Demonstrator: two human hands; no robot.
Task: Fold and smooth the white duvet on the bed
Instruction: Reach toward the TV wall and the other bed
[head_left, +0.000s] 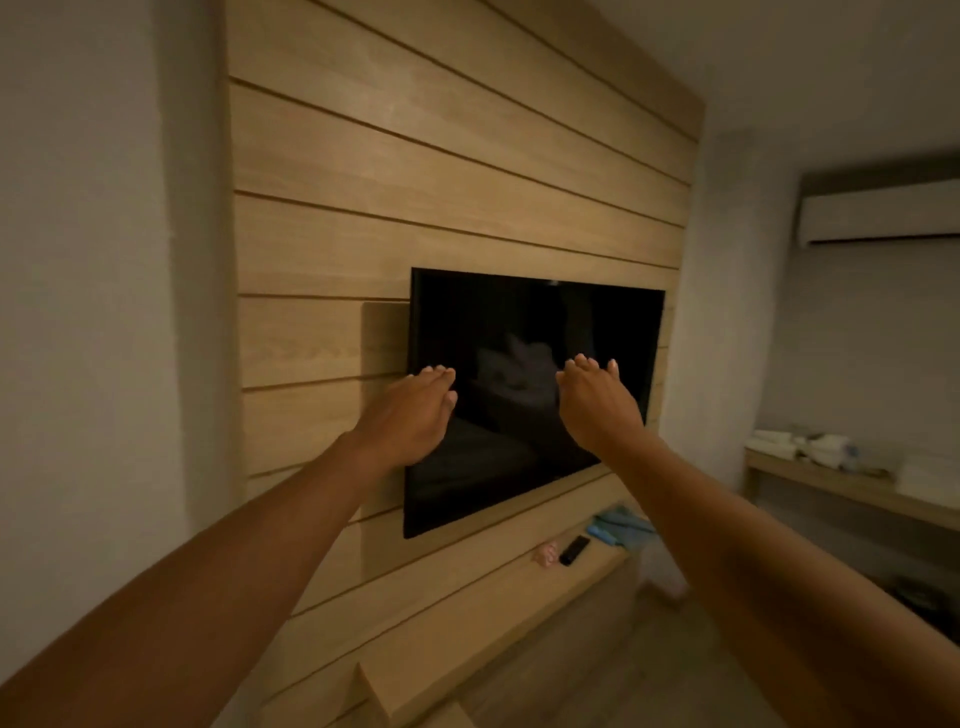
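left hand (410, 415) grip released, fingers straight | right hand (597, 402) grip released | both raised before wall TV (519, 332) | duvet unseen

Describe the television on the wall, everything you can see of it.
The television is a flat black rectangle with a thin dark frame, mounted on the wood-slat wall panel above a long wooden shelf. Its screen is off and glossy, showing only faint, blurred reflections. It appears tilted in this wide-angle view. The left hand and right hand are raised in front of it, fingers straight; whether they touch it cannot be told.
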